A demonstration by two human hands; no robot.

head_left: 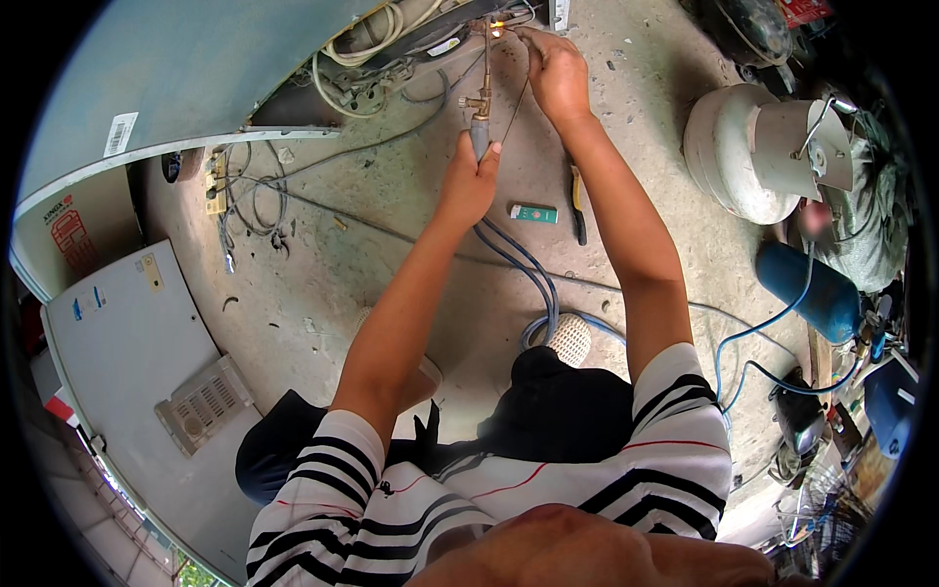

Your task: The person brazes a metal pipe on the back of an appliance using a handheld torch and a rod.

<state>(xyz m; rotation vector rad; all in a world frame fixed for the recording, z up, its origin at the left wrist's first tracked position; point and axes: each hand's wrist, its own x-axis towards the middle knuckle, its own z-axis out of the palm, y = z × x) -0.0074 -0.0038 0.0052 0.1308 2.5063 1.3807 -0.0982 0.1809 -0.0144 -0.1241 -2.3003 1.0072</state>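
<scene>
My left hand (468, 183) is wrapped round the grey handle of a brass gas torch (479, 103), its long neck pointing away from me. At its tip an orange flame (497, 31) glows by the base of a large grey appliance (196, 59). Close to the flame, my right hand (558, 78) pinches a thin rod (515, 110), whose free length hangs back toward my left hand. Two blue hoses (533, 266) run from below the torch handle toward my feet. Between my forearms lie a green-and-white lighter (533, 212) and yellow-and-black-handled pliers (578, 205).
A whitish gas cylinder (719, 152) stands at right, with a blue cylinder (804, 291) lying below it. Cords (342, 152) cross the floor to a power strip (215, 184). A pale cable coil (367, 44) hangs in the appliance's base. A grey panel (137, 333) leans at left.
</scene>
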